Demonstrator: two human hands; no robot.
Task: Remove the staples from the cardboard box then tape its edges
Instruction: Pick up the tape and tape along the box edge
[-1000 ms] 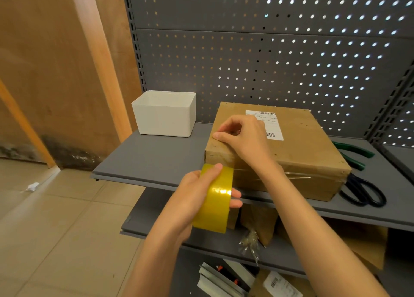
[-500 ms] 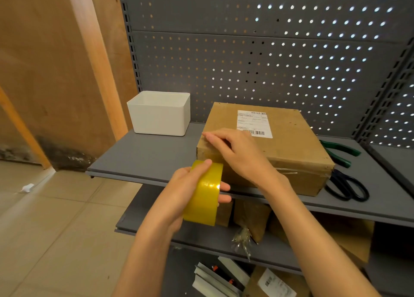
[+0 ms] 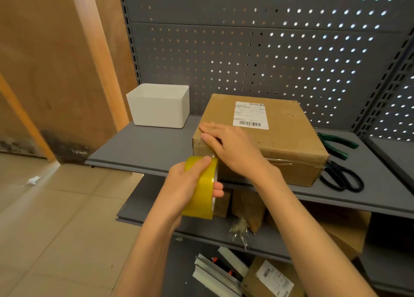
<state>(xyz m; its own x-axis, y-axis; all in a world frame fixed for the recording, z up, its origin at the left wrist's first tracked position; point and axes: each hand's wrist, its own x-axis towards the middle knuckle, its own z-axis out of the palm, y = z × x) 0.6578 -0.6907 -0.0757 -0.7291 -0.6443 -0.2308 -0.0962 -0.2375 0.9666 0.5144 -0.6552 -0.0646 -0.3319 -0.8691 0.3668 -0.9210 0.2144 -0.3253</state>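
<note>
At centre frame, the left hand point(image 3: 186, 184) grips the tape roll point(image 3: 202, 189); the right hand point(image 3: 233, 151), fingers flat, hides the cardboard box point(image 3: 280, 144) corner.

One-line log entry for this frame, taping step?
phase: taping box edge | left hand: grips tape roll | right hand: fingers flat on cardboard box corner | pliers, scissors: idle on shelf

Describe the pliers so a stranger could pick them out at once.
Start at the grey shelf in front of the pegboard, and go to the right of the cardboard box. Two tools lie there: the pliers are the farther one, nearer the pegboard. Their green handles set them apart from the black scissors lying nearer the shelf's front edge.
</note>
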